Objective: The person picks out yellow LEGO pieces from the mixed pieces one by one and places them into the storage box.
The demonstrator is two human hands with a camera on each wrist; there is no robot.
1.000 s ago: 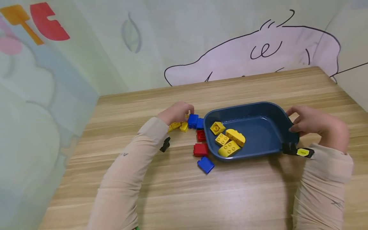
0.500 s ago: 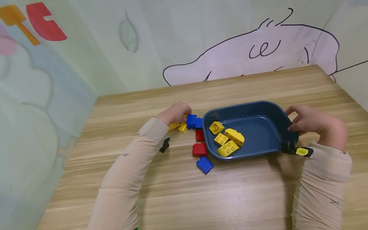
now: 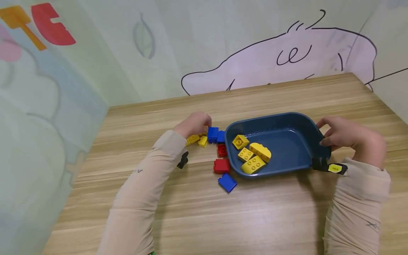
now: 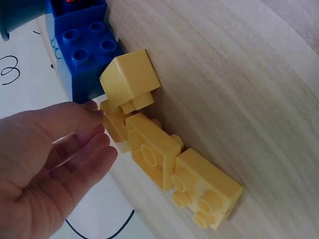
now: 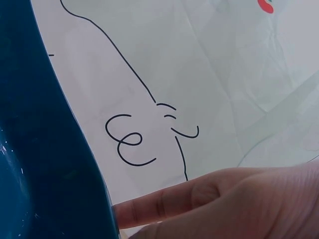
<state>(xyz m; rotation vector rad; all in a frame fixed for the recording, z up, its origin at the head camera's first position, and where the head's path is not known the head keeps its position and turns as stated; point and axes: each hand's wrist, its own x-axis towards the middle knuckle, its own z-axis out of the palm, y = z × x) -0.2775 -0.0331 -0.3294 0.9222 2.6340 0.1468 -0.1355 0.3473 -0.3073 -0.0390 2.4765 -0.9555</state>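
My left hand [image 3: 195,124] is at a small group of yellow toy bricks left of a dark blue tray [image 3: 274,119]. In the left wrist view, its thumb and a fingertip pinch the edge of a yellow brick [image 4: 115,125], partly hidden behind others. A sloped yellow brick [image 4: 130,77] and two more yellow bricks [image 4: 207,186] lie beside it. My right hand [image 3: 350,136] holds the tray's right end, fingers and thumb at its rim. Inside the tray, toward its left side, lie several yellow bricks [image 3: 260,152].
Blue bricks [image 3: 213,134] and red bricks [image 3: 221,166] line the tray's left side, with another blue brick [image 3: 227,182] in front. The wooden table [image 3: 255,219] meets a wall with printed drawings at the back.
A yellow brick at my left fingertips has shifted slightly, and the left hand has risen a little. The right hand and tray keep their place.
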